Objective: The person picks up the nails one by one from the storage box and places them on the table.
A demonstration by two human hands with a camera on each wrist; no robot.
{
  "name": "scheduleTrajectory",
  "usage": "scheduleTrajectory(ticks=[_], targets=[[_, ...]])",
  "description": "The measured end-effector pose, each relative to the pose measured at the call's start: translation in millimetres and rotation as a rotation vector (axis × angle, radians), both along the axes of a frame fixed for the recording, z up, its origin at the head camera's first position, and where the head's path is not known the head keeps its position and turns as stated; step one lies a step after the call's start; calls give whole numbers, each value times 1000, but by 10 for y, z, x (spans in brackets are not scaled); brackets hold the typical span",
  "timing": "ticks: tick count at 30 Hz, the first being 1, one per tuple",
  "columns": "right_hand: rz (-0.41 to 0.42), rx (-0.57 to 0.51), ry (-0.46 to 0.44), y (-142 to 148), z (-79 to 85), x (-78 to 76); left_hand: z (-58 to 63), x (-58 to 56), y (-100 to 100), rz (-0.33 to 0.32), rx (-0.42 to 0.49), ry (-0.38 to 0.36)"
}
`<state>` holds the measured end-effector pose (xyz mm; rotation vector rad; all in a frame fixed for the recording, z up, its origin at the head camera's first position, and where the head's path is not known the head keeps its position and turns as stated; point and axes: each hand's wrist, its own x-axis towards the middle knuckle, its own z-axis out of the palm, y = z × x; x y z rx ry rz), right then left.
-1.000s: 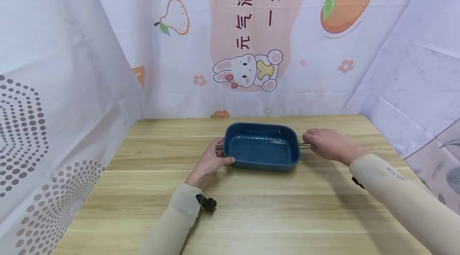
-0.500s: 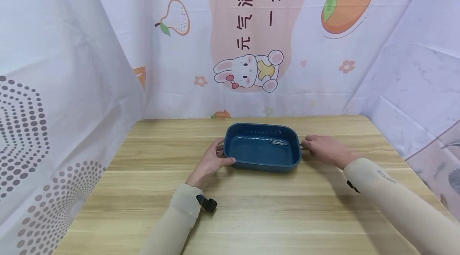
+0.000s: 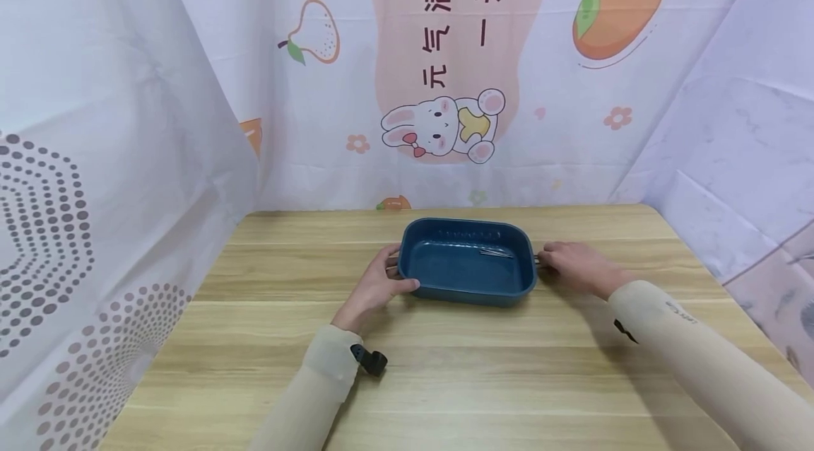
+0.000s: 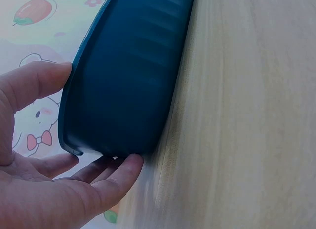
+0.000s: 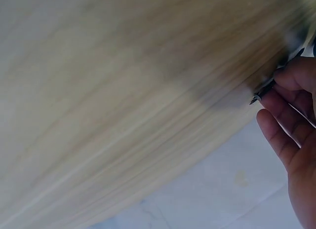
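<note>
A dark blue rectangular dish (image 3: pixel 458 273) with rounded corners sits on the wooden table. At its left end my left hand (image 3: pixel 374 290) grips it, thumb on the rim and fingers at the end wall, as the left wrist view shows close up. On the other side, my right hand (image 3: pixel 580 267) is right beside the dish's right end. Between its thumb and fingers it pinches a thin dark wire-like piece (image 5: pixel 256 98) with a narrow tip; its other end is hidden. Several thin silvery lines (image 3: pixel 494 253) show inside the dish near its right wall.
The wooden table (image 3: pixel 483 373) runs back to a white printed curtain (image 3: pixel 318 119) with fruit and rabbit pictures. More curtain (image 3: pixel 127 175) hangs along the left side, and another light cloth (image 3: pixel 718 154) hangs on the right.
My right hand has moved slightly left, closer to the dish, and less of the thin piece shows between them. My left hand keeps its grip on the dish.
</note>
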<state>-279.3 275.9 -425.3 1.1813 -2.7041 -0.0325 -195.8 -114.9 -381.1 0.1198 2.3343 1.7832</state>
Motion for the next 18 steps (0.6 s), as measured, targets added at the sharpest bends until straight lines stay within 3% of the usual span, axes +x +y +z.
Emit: scheduleTrajectory(ticks=[9, 18], targets=[[-6, -10, -5, 8, -28, -25, -34, -41, -7, -10, -1, 15], [-6, -17, -15, 3, -24, -14, -16, -10, -7, -13, -2, 2]])
